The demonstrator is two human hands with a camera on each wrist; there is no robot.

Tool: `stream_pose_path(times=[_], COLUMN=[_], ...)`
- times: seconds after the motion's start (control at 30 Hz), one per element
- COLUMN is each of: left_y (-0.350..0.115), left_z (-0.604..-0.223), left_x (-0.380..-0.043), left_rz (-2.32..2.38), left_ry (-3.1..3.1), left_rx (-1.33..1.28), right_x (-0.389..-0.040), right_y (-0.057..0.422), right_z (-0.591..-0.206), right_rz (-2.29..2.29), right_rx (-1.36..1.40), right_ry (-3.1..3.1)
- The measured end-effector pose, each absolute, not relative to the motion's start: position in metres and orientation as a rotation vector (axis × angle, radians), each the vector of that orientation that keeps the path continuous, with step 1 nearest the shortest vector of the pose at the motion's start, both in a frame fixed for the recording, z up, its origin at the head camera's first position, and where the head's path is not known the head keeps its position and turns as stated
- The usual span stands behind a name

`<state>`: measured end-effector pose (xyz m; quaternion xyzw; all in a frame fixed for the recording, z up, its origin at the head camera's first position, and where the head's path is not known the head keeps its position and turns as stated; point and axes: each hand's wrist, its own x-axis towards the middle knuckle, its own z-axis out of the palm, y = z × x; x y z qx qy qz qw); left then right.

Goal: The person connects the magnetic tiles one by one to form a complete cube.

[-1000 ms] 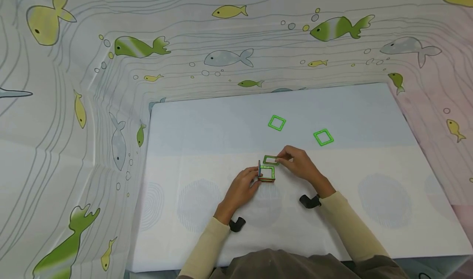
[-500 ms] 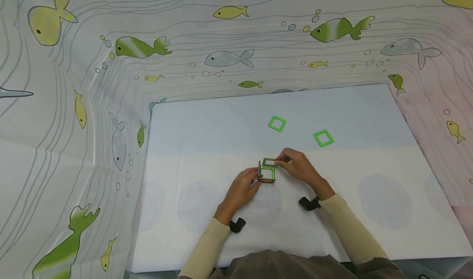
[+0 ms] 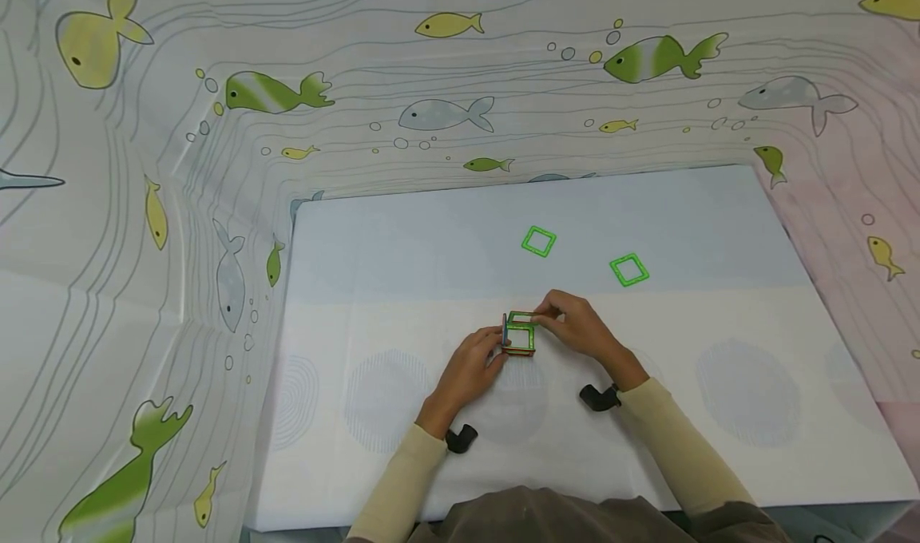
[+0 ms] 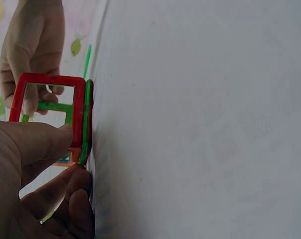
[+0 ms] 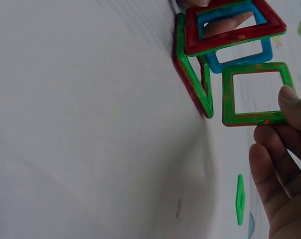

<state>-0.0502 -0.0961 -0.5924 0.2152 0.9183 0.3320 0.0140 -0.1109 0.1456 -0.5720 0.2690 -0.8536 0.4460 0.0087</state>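
My left hand (image 3: 470, 370) holds a small build of square magnetic tiles at its near left corner. In the left wrist view its thumb lies across the upright red tile (image 4: 79, 109). A blue tile (image 5: 266, 50) also stands upright, meeting the red one at an angle. Flat on the table under them lies a green base tile (image 3: 533, 338), red along its lower side. My right hand (image 3: 585, 331) pinches another green tile (image 5: 227, 97) by one edge between thumb and fingers. That tile is raised at the far side of the base; whether they touch, I cannot tell.
Two loose bright green square tiles lie farther back on the white table (image 3: 402, 311), one near the middle (image 3: 538, 241), one to the right (image 3: 629, 270). A fish-patterned cloth (image 3: 359, 64) rises behind the table and along its left side.
My right hand has brought its green tile slightly toward me and to the left, closer to the blue tile and the base. My left hand has stayed on the build.
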Motion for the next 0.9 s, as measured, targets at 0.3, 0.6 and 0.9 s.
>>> stream_pose_path(times=[0.3,0.6,0.9], left_y=[-0.0955,-0.0958,-0.096], left_z=[-0.5911,-0.5921,-0.5923], left_x=[-0.0508,-0.0508,-0.0505], left_rz=[1.03,1.026,1.049], left_ry=[2.843,2.847,2.853], left_rx=[0.659,0.645,0.663], right_x=[-0.1109,-0.1111,-0.1096], right_y=[0.1446,0.1427,0.1405], right_z=[-0.5731,-0.5733,-0.574], right_rz=[1.37,1.359,1.34], right_rx=[0.849,0.874,0.883], right_ry=[-2.671,-2.651,-2.628])
